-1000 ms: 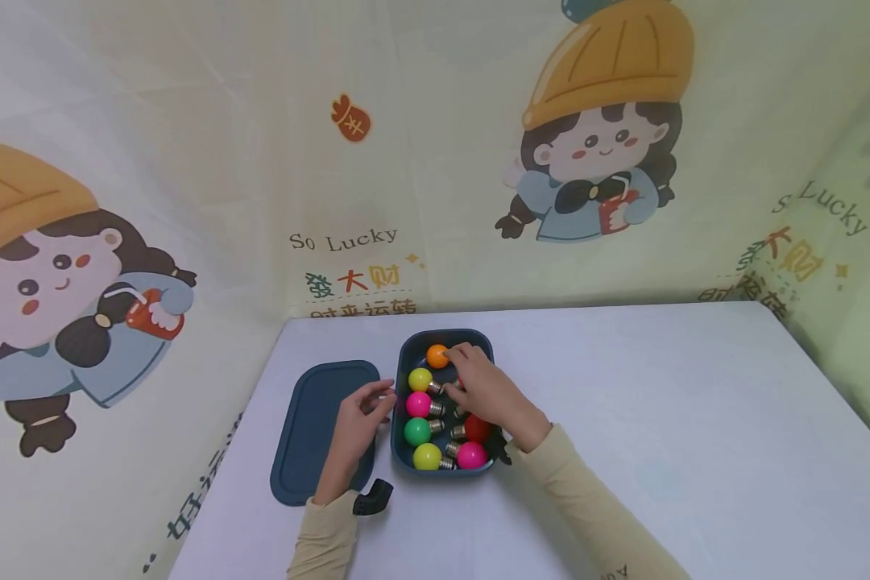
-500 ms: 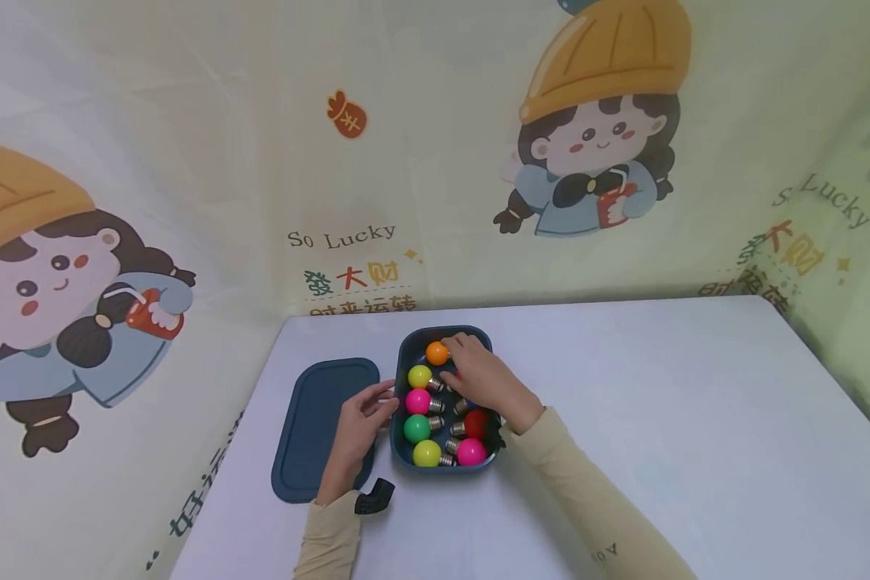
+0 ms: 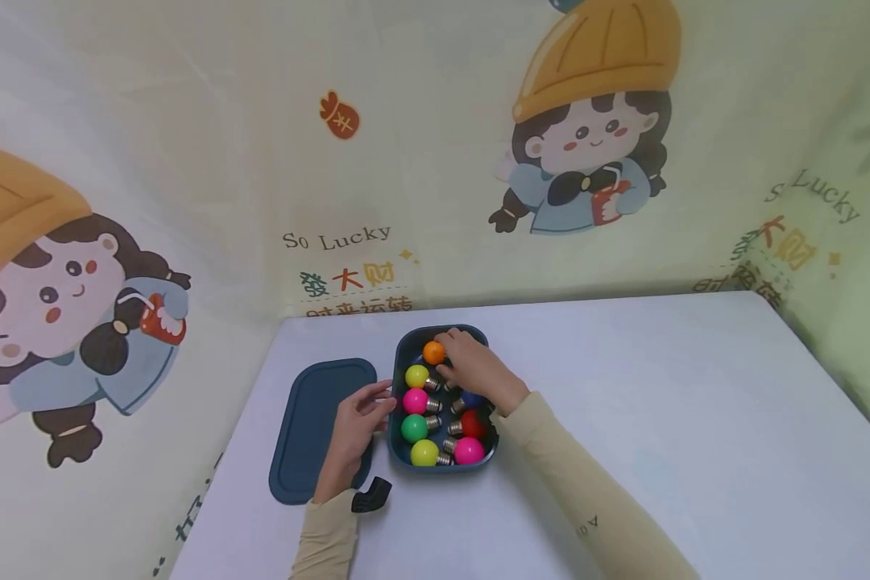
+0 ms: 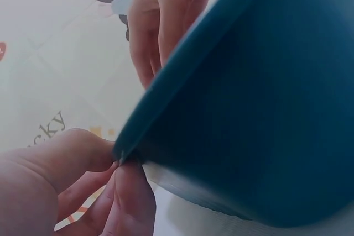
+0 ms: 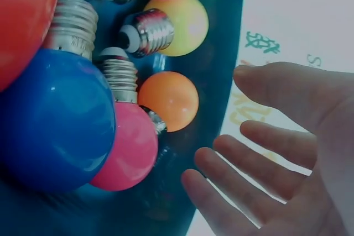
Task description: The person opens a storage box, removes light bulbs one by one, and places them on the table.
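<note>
beige left sleeve (image 3: 325, 533); beige right sleeve (image 3: 576, 483); dark lettering (image 3: 587, 526); black left-wrist piece (image 3: 371, 495)

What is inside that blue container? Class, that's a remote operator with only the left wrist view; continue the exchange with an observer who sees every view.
Observer: Light bulbs; the head view shows yellow, pink, green, red, blue and orange ones.
Operator: I see the right hand partly hidden behind the blue container. Is it holding anything?
Observer: No; in the right wrist view it holds nothing, and a gap separates it from the orange bulb.
Operator: Is anything beside the container?
Observer: Yes, in the head view a flat dark blue panel lies on the table to its left.
</note>
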A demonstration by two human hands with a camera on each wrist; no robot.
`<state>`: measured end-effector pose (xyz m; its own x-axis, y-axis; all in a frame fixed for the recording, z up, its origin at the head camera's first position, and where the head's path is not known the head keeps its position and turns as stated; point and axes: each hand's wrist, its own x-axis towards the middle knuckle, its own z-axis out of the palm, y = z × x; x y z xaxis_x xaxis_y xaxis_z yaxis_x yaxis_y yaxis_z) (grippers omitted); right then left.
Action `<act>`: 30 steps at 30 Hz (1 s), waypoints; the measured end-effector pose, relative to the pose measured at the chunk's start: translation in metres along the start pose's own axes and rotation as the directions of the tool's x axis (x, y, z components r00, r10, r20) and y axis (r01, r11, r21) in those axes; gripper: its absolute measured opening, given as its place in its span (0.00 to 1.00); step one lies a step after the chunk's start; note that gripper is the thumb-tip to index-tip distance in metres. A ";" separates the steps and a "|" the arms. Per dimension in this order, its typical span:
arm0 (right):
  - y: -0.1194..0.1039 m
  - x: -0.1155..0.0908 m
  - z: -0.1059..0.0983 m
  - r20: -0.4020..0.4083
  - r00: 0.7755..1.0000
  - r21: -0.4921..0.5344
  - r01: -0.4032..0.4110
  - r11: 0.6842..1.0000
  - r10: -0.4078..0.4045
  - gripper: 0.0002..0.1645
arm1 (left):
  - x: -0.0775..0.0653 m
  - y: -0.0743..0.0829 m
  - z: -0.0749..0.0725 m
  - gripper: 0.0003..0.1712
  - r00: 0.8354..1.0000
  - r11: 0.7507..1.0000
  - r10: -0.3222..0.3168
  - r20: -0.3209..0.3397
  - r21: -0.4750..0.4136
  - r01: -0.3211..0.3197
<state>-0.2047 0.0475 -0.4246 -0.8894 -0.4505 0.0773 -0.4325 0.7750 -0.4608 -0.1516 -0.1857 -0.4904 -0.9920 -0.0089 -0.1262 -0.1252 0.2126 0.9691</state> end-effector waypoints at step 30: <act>0.019 0.036 0.024 0.080 0.994 -0.072 -0.067 0.995 0.073 0.25 | -0.008 0.033 -0.002 0.22 0.998 0.999 -0.021 0.067 -0.027 0.023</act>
<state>-0.2413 0.0355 -0.4524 -0.9040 -0.4267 -0.0277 -0.3811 0.8334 -0.4004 -0.1482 -0.1804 -0.4569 -0.9857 0.0519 -0.1606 -0.1485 0.1860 0.9713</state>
